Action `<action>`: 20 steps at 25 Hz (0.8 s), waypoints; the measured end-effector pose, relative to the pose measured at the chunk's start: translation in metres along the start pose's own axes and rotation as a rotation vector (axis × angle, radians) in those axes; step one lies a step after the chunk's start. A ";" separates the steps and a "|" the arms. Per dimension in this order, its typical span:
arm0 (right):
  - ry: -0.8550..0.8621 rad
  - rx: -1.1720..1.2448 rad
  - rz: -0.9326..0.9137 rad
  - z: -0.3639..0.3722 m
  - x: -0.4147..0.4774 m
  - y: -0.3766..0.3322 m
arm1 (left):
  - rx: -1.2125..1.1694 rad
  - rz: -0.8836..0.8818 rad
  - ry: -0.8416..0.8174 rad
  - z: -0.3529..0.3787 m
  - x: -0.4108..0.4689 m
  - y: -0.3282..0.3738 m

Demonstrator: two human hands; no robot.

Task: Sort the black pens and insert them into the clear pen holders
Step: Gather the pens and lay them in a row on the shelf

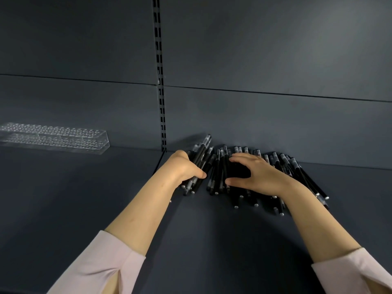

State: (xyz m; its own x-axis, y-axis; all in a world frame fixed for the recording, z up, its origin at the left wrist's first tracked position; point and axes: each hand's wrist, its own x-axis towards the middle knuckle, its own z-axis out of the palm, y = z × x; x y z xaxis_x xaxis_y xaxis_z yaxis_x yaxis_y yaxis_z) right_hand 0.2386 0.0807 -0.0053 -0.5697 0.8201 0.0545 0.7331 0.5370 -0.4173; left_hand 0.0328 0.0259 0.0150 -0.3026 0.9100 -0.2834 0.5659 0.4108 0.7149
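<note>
The black pens (218,179) lay in a loose heap on the shelf (212,240), pushed up against the back panel (275,60) just right of the slotted upright (160,81). They were roughly aligned, pointing from near to far. The left end of the heap had been drawn off into a bundle (201,155), which the left hand (184,168) gripped with fingers and thumb curled round it. The bundle's far ends were tilted up against the panel. The right hand (261,175) arched over the middle of the heap. Its fingers were spread on the far side and its thumb stretched along the near side. It touched pens but was not closed on any that I could make out.

This looked like the gathering step, with none of the inserting begun. The clear pen holder (55,137) stood well apart at the far left of the shelf, and every hole that showed was empty. The next move would probably mean squaring the bundle so all the tips face one way. The pens would then have to be carried left past the upright and fed into the holes one at a time.

As for counts, two hands were at work, with pale sleeves (101,266) pushed back. The pens overlapped too much for an exact count: several in the bundle and a few dozen in all. The holder read as one stepped block with two tiers of holes, though it could have been two holders set end to end.
</note>
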 end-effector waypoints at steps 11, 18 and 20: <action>-0.019 -0.037 0.016 0.001 0.001 0.000 | -0.205 -0.077 -0.008 -0.011 0.007 -0.014; 0.213 0.201 -0.046 -0.005 -0.004 -0.016 | -0.453 -0.045 -0.012 -0.030 -0.019 -0.008; 0.282 0.381 -0.038 -0.005 -0.004 -0.031 | -0.558 -0.048 -0.028 -0.040 -0.032 -0.018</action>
State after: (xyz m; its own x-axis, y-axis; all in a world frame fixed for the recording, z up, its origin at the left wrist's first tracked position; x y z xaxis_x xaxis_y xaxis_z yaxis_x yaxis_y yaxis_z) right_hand 0.2198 0.0613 0.0121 -0.4321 0.8510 0.2984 0.4952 0.5005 -0.7101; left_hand 0.0017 -0.0126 0.0372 -0.2928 0.8953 -0.3356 0.0578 0.3670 0.9284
